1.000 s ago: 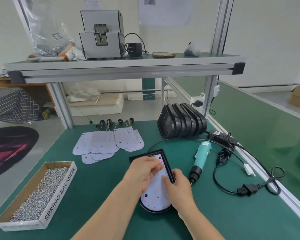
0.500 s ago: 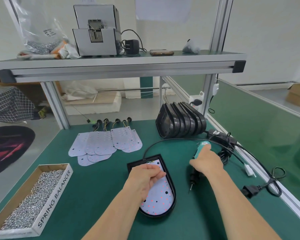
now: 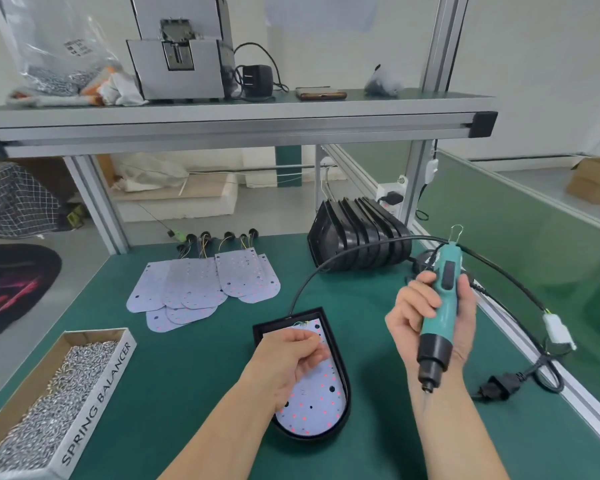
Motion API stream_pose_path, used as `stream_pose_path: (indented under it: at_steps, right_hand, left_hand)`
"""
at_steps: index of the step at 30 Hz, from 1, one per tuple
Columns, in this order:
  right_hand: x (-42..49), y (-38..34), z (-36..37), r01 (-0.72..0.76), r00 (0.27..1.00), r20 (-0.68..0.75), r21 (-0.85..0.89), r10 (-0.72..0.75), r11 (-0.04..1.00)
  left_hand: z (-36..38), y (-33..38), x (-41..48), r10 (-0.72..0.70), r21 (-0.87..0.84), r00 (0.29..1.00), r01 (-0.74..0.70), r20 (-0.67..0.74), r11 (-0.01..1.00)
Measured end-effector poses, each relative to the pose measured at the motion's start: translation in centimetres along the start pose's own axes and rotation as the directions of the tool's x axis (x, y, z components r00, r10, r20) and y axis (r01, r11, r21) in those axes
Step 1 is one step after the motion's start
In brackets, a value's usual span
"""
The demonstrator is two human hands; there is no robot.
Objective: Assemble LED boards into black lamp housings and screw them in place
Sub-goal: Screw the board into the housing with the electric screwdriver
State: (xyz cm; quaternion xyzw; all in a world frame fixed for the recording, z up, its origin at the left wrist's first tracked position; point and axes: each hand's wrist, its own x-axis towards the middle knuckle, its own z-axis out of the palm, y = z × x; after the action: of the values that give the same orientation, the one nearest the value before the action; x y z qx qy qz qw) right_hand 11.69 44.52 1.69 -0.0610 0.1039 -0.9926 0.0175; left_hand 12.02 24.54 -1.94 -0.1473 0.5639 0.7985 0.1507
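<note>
A black lamp housing (image 3: 341,370) lies on the green table in front of me, with a white LED board (image 3: 317,405) seated inside it. My left hand (image 3: 288,362) hovers over the board's upper half with curled fingers; whether they hold anything is hidden. My right hand (image 3: 430,317) grips a teal electric screwdriver (image 3: 440,306) in the air to the right of the housing, its bit pointing down. Several loose LED boards (image 3: 201,285) lie fanned out at the back left. A row of black housings (image 3: 361,233) stands at the back right.
A cardboard box of screws (image 3: 94,407) sits at the front left. The screwdriver's black cable (image 3: 326,268) arcs over the table, and a plug (image 3: 499,389) and a white connector (image 3: 558,329) lie by the right edge. A metal shelf (image 3: 222,126) runs overhead.
My right hand left the board, took hold of the screwdriver lying on the table and lifted it upright. My left hand stayed over the board.
</note>
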Motion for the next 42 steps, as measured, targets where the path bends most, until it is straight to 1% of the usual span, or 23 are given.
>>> stream_pose_path:
  at_steps: [4, 7, 9, 11, 12, 14, 15, 16, 17, 18, 19, 21, 23, 24, 25, 26, 27, 28, 30, 33, 37, 39, 42]
  right_hand:
    - [0.2, 1.0, 1.5, 0.148, 0.989, -0.004, -0.037, -0.149, 0.988]
    - [0.1, -0.2, 2.3, 0.284, 0.951, -0.091, -0.126, -0.296, 0.95]
    - [0.1, -1.2, 2.7, 0.403, 0.849, -0.233, -0.296, -0.474, 0.866]
    - [0.4, -2.1, 2.6, 0.432, 0.671, -0.361, -0.519, -0.648, 0.737]
    - [0.5, -2.8, 2.4, 0.383, 0.593, -0.373, -0.649, -0.714, 0.657]
    - [0.5, -4.3, 2.1, 0.17, 0.545, -0.284, -0.884, -0.789, 0.435]
    - [0.6, -5.2, 1.7, -0.041, 0.585, -0.187, -0.979, -0.789, 0.202]
    - [0.5, -6.0, 1.2, -0.268, 0.655, -0.105, -0.958, -0.748, -0.1]
    - [0.4, -6.5, 1.1, -0.416, 0.739, -0.065, -0.827, -0.671, -0.378]
    - [0.4, -6.7, 0.9, -0.452, 0.799, -0.066, -0.72, -0.597, -0.525]
    - [0.4, -6.6, 0.9, -0.436, 0.842, -0.079, -0.684, -0.534, -0.585]
    - [0.4, -6.3, 0.6, -0.403, 0.876, -0.103, -0.692, -0.471, -0.598]
    - [0.4, -6.2, 0.1, -0.396, 0.864, -0.133, -0.776, -0.486, -0.491]
    - [0.4, -6.1, 0.0, -0.382, 0.836, -0.181, -0.87, -0.518, -0.313]
    - [0.4, -6.0, -0.2, -0.336, 0.806, -0.26, -0.94, -0.532, -0.05]
    - [0.4, -5.9, -0.5, -0.268, 0.782, -0.349, -0.936, -0.516, 0.227]
    - [0.5, -5.9, -0.8, -0.198, 0.774, -0.414, -0.877, -0.479, 0.438]
    - [0.4, -5.8, -0.8, -0.135, 0.781, -0.446, -0.804, -0.437, 0.58]
    - [0.1, -5.8, -0.3, -0.001, 0.842, -0.405, -0.662, -0.356, 0.75]
    - [-0.4, -5.3, 0.9, 0.121, 0.924, -0.255, -0.51, -0.284, 0.852]
    - [0.0, -3.5, 2.6, 0.19, 0.955, -0.117, -0.464, -0.272, 0.865]
    - [0.7, -2.0, 3.1, 0.169, 0.963, -0.109, -0.468, -0.247, 0.867]
    - [2.2, 0.9, 2.9, 0.194, 0.89, -0.226, -0.599, -0.397, 0.777]
  left_hand:
    - [-0.3, 0.1, 0.1, -0.027, -0.023, 0.999, 0.027, 0.025, 0.999]
    - [-0.2, 0.0, 0.1, -0.018, -0.049, 1.0, 0.018, 0.019, 0.999]
    - [-0.2, -0.1, 0.1, -0.012, -0.049, 1.0, 0.012, 0.014, 0.999]
    - [-0.2, -0.1, 0.1, -0.011, -0.056, 1.0, 0.012, 0.013, 0.998]
    - [-0.2, -0.1, 0.2, -0.013, -0.061, 1.0, 0.014, 0.013, 0.998]
    - [-0.2, 0.0, 0.3, -0.022, -0.058, 1.0, 0.023, 0.009, 0.998]
    - [-0.2, 0.0, 0.3, -0.027, -0.053, 1.0, 0.027, 0.006, 0.998]
    - [-0.3, -0.1, 0.3, -0.032, -0.051, 0.999, 0.032, 0.005, 0.998]
    - [-0.4, -0.1, 0.4, -0.039, -0.054, 0.999, 0.04, 0.004, 0.998]
    - [-0.5, -0.1, 0.4, -0.046, -0.057, 0.999, 0.046, 0.003, 0.997]
    - [-0.6, -0.1, 0.4, -0.053, -0.058, 0.999, 0.053, 0.003, 0.997]
    - [-0.6, -0.1, 0.5, -0.061, -0.058, 0.998, 0.061, 0.003, 0.996]
    - [-0.5, -0.1, 0.6, -0.064, -0.065, 0.998, 0.065, 0.007, 0.996]
    - [-0.5, -0.1, 0.6, -0.063, -0.069, 0.998, 0.063, 0.009, 0.996]
    - [-0.4, -0.1, 0.6, -0.061, -0.072, 0.998, 0.062, 0.01, 0.995]
    - [-0.4, -0.1, 0.5, -0.058, -0.074, 0.998, 0.058, 0.01, 0.996]
    - [-0.4, 0.0, 0.5, -0.054, -0.075, 0.998, 0.055, 0.01, 0.996]
    - [-0.4, 0.0, 0.5, -0.053, -0.074, 0.999, 0.054, 0.01, 0.996]
    - [-0.4, 0.0, 0.5, -0.053, -0.067, 0.999, 0.054, 0.007, 0.996]
    - [-0.5, -0.1, 0.4, -0.044, -0.068, 0.999, 0.044, 0.007, 0.997]
    - [-0.7, 0.0, 0.4, -0.063, -0.063, 0.998, 0.063, 0.004, 0.996]
    - [-0.7, 0.1, 0.4, -0.081, -0.063, 0.997, 0.081, 0.01, 0.995]
    - [-0.8, 0.4, 0.2, -0.095, -0.068, 0.995, 0.097, 0.028, 0.993]
